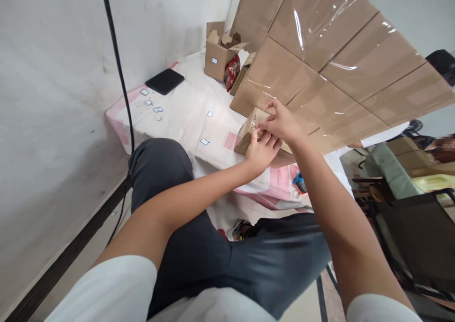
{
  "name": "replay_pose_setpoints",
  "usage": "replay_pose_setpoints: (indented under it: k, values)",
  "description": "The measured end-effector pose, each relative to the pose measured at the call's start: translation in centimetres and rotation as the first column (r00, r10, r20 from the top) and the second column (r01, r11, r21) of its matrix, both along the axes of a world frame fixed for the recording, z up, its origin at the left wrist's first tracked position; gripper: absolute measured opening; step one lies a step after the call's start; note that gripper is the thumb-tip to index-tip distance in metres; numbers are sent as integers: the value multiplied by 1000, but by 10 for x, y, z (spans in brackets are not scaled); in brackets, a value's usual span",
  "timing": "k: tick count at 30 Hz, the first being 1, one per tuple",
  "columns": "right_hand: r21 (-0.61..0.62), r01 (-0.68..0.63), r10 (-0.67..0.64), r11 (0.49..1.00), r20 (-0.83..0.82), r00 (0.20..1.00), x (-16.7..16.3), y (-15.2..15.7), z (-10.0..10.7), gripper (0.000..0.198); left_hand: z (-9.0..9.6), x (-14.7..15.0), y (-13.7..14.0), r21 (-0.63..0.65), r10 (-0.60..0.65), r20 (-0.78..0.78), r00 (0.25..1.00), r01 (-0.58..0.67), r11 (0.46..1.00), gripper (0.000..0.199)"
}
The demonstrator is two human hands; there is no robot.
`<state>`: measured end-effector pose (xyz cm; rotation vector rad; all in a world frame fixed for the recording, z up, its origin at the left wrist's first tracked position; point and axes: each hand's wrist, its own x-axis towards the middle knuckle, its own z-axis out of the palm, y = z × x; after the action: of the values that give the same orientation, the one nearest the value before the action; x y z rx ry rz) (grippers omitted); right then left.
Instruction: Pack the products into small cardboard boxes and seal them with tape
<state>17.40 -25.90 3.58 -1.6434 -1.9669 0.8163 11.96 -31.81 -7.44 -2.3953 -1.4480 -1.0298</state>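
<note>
A small cardboard box (241, 144) stands on the cloth-covered surface, with glossy clear film or tape on its top. Over that top my left hand (263, 151) has its fingers curled and its thumb raised near the right hand's fingertips. My right hand (281, 124) reaches in from the other side, thumb and fingers pinched together close to the left thumb. What the fingertips hold is too small to make out. Directly behind the box rises a stack of cardboard boxes (305, 70) wrapped in clear film.
An open carton (215, 59) and a red packet (232, 73) stand farther back. A black flat object (165, 81) and several small labels (204, 142) lie on the pale cloth (188, 104). A blue item (299, 182) lies near the front edge; a black cable (119, 61) hangs left.
</note>
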Motion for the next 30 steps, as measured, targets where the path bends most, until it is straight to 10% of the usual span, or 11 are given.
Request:
replay_pose_setpoints:
  k: [14, 23, 30]
  values:
    - [21, 14, -14, 1000, 19, 1000, -5, -4, -3, 57, -1, -3, 5, -17, -40, 16, 999, 41, 999, 46]
    - [256, 32, -90, 966, 221, 971, 7, 26, 2, 9, 3, -7, -1, -30, -47, -21, 999, 46, 998, 50]
    - [321, -216, 157, 922, 200, 967, 16, 63, -15, 13, 7, -10, -2, -38, -61, -35, 998, 59, 998, 51]
